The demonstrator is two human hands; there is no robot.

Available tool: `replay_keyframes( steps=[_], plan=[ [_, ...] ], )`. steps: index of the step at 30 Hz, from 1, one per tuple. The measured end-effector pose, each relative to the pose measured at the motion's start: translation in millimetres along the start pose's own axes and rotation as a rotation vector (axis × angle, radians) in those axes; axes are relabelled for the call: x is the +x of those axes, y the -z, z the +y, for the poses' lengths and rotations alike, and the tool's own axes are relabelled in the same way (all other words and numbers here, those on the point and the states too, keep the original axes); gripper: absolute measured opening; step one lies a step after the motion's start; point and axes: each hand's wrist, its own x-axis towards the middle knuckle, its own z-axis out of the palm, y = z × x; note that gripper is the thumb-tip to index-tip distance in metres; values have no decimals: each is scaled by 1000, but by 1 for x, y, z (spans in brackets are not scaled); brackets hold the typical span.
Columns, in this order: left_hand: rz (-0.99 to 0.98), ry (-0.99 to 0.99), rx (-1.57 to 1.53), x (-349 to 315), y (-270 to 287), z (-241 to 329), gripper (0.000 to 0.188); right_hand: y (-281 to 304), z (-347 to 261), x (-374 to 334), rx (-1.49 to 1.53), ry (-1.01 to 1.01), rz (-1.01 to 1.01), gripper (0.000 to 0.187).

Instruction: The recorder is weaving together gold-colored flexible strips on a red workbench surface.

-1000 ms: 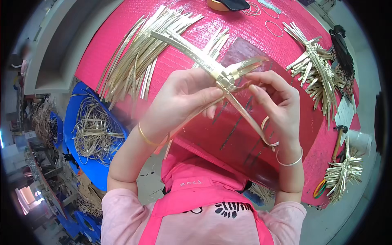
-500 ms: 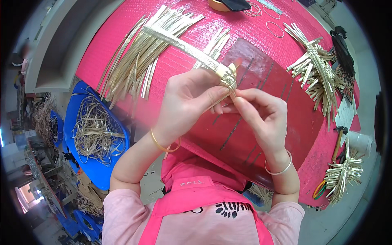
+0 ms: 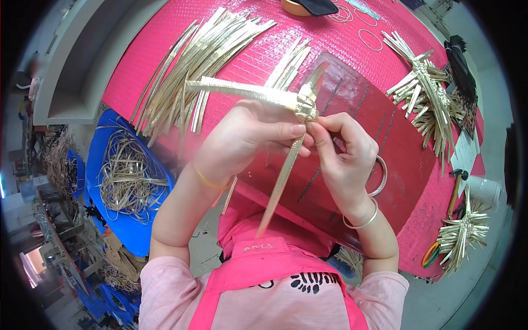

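Note:
Between my hands is a small woven knot of flat gold strips (image 3: 306, 106), held above the dark red mat (image 3: 407, 170). One wide gold band (image 3: 242, 90) runs left from it, another strip (image 3: 282, 179) hangs toward my apron, and a short end points away. My left hand (image 3: 234, 137) pinches the knot's near left side between thumb and fingers. At its lower right, the thumb and forefinger of my right hand (image 3: 346, 146) close on the knot's edge; what exactly lies between these fingertips is hidden.
Loose gold strips (image 3: 192, 77) lie on the pink table cover at far left, a smaller bundle (image 3: 290, 61) beside them. Woven gold pieces (image 3: 423, 82) pile up at right, above a hammer (image 3: 455, 192). A blue bin (image 3: 132, 234) with tangled strips stands left. A pale ring (image 3: 383, 177) rests on the mat.
The knot has turned in my hands: the long band now points straight left, and one strip hangs down toward me. My right hand has shifted slightly left and down.

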Motion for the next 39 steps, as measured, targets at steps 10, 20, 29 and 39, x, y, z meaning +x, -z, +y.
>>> replay_keyframes(
  steps=[10, 20, 29, 39],
  plan=[
    [395, -1007, 1477, 10, 0, -6, 9, 20, 0, 21, 361, -448, -304, 9],
    [208, -328, 20, 0, -17, -21, 16, -3, 9, 3, 551, -446, -132, 11],
    [85, -153, 305, -6, 6, -8, 19, 2, 11, 5, 112, 36, -178, 22],
    [9, -73, 73, -5, -3, -13, 13, 20, 14, 10, 70, -84, -250, 9]
  ],
)
